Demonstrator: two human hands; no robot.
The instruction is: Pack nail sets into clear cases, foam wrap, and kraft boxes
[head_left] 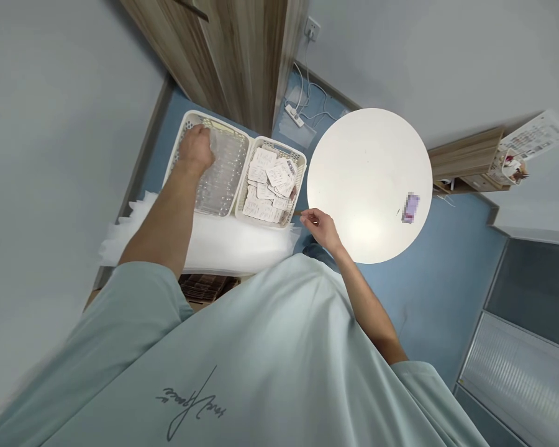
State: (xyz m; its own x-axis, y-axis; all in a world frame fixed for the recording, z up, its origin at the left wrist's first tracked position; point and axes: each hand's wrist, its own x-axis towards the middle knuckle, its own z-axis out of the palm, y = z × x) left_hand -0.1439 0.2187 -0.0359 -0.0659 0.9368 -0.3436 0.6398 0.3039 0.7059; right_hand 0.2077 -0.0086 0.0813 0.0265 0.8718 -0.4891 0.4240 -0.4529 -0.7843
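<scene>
My left hand (196, 148) reaches into the left white basket (181, 133), its fingers curled at the edge of a clear plastic piece. Below it, a stack of clear plastic packaging (221, 177) fills the basket; its exact kind is hard to tell. My right hand (321, 227) is pinched closed beside the round table, just right of the second white basket (302, 167). A thin brown sliver shows at its fingertips, too small to name. Loose white printed cards (263, 208) lie heaped in that second basket.
White foam sheets (233, 245) lie under and in front of the baskets. A round white table (363, 167) stands at the right, with a blurred purple item (410, 208) on it. Behind are a wooden cabinet (242, 56) and a power strip (294, 116) with cables on the floor.
</scene>
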